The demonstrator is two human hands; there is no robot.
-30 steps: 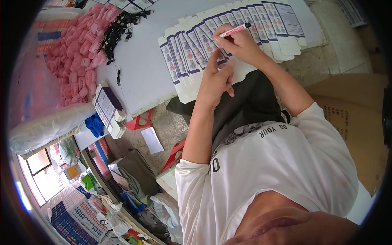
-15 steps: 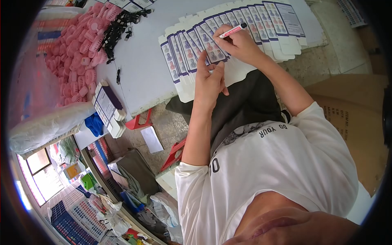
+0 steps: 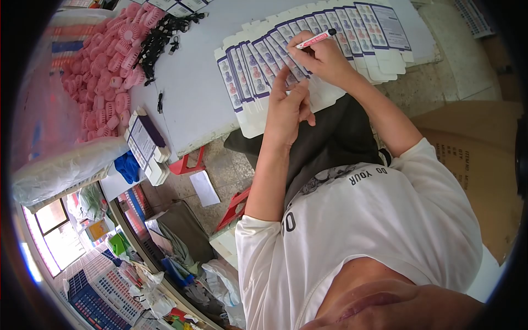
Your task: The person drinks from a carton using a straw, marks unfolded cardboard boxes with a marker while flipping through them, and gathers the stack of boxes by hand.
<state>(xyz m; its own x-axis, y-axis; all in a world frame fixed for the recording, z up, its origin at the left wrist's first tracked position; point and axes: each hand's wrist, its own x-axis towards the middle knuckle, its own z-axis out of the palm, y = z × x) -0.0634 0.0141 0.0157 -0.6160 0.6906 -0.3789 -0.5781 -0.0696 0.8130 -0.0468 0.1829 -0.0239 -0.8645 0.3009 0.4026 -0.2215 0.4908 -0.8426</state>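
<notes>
A row of overlapping flat cartons [image 3: 256, 71], white with purple edges and printed pictures of small fans, is fanned out along the table edge. In my right hand [image 3: 330, 63] is a white marker pen [image 3: 314, 40] with a red label and a black end, held over the middle of the row. Its tip is close to my fingers; whether it touches a carton I cannot tell. My left hand [image 3: 289, 107] hovers at the cartons' near edge, index finger and thumb apart, the other fingers loosely curled. Nothing shows in it.
Pink handheld fans [image 3: 110, 71] are heaped on the left of the table [image 3: 190, 88], beside a bundle of black cables [image 3: 157, 41]. A stack of folded cartons [image 3: 146, 143] sits at the left corner. A large cardboard box [image 3: 467, 159] stands on the right.
My left hand has shifted slightly right and toward my body, along the cartons' near edge. My right hand with the marker pen has moved only a little.
</notes>
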